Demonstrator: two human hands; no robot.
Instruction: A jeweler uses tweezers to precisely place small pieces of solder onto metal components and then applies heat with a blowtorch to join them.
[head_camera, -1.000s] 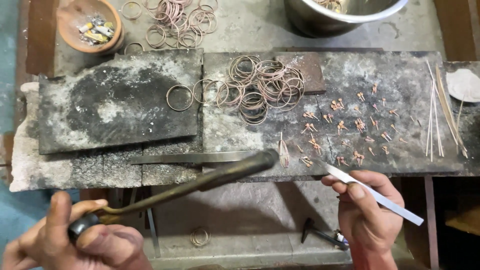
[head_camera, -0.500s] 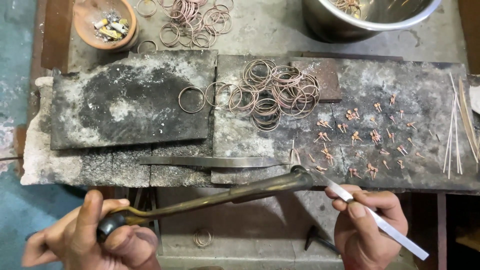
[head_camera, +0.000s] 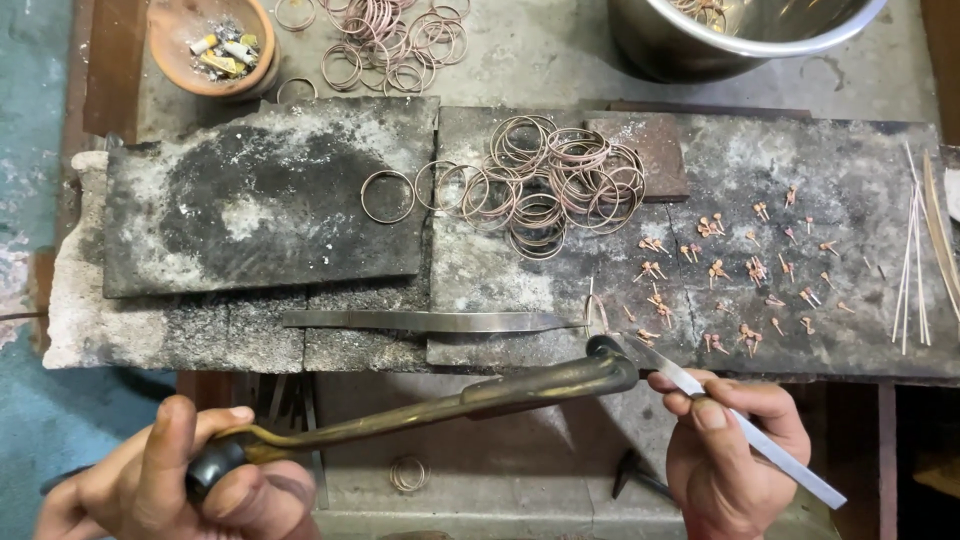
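A person's left hand (head_camera: 190, 485) gripped the dark handle of a long brass torch (head_camera: 440, 405), fingers wrapped tight around it. The torch ran up and to the right, its curved tip ending at the near edge of the grey stone slab (head_camera: 700, 250). The right hand (head_camera: 730, 450) pinched slim metal tweezers (head_camera: 740, 425) between thumb and fingers, their point touching the torch tip. On the slab beyond the tip lay a pile of copper rings (head_camera: 550, 185), small copper pins (head_camera: 720, 270) to the right of the pile, and a long flat metal blade (head_camera: 430, 320) to the left of the tip.
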